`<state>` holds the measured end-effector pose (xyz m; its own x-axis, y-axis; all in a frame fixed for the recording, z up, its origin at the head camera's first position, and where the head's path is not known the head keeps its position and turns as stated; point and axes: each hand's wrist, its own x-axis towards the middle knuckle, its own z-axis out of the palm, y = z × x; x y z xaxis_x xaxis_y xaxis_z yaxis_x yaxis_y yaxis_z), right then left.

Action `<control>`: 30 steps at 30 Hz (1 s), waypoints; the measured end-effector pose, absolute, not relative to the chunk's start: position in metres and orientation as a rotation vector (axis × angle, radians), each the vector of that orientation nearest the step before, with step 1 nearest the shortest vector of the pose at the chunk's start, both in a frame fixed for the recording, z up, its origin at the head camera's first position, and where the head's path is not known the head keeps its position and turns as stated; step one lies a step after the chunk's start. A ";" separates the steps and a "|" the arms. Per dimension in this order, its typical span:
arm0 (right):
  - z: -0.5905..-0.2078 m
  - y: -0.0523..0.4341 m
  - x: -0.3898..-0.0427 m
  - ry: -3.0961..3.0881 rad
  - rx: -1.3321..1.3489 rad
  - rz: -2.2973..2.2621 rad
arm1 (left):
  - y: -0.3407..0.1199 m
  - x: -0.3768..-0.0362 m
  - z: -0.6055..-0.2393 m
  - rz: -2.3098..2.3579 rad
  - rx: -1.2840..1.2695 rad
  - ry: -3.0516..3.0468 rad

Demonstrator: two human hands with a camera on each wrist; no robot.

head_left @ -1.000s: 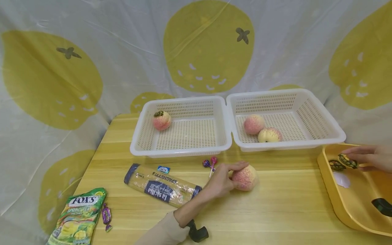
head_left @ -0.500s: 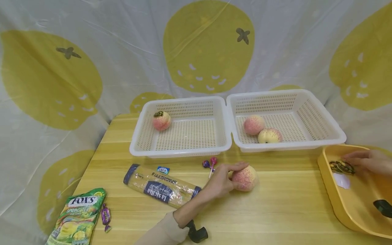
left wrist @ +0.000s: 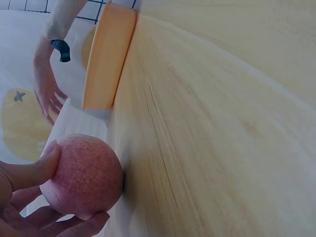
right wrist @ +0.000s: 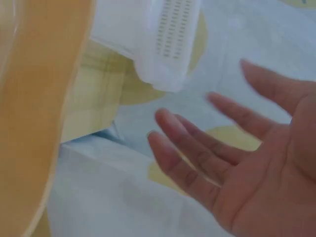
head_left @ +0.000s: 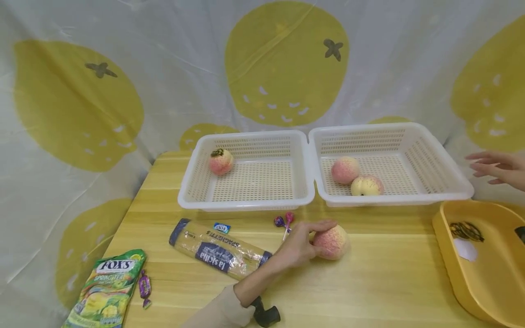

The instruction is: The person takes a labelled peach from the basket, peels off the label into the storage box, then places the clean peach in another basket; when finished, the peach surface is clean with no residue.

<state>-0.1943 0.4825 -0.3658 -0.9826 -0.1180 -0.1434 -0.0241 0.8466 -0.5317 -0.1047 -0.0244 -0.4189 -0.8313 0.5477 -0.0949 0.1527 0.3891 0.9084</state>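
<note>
The left hand (head_left: 296, 246) is gripping the peach (head_left: 331, 242) mid-bench; wrapping the fingers further under would steady it. The right hand (head_left: 496, 167) is hanging open, its grip empty.

Head view: right hand (head_left: 498, 167) cut off at the wrist by the frame's right edge. Yellow tray (head_left: 447, 248) clipped at the bottom-right corner. Candy bag (head_left: 104, 291) clipped at the bottom edge. Right wrist view blurred; dark items (head_left: 466, 230) in the tray too small to identify.

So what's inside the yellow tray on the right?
In the yellow tray lie a dark, gold-patterned wrapped thing and a white round piece beside it. A black object is cut off at the picture's edge, so the tray's far side stays unseen.
</note>
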 end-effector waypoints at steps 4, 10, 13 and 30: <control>-0.369 0.471 -0.216 2.742 -0.156 -0.760 | -0.024 -0.105 -0.420 1.408 0.630 2.295; -0.380 0.463 -0.230 2.498 -0.135 -0.790 | -0.022 -0.104 -0.420 1.376 0.661 2.319; -0.390 0.468 -0.234 2.409 -0.101 -0.938 | -0.020 -0.103 -0.418 1.364 0.664 2.317; -0.417 0.498 -0.233 2.099 -0.309 -1.458 | -0.018 -0.142 -0.330 1.490 1.081 2.158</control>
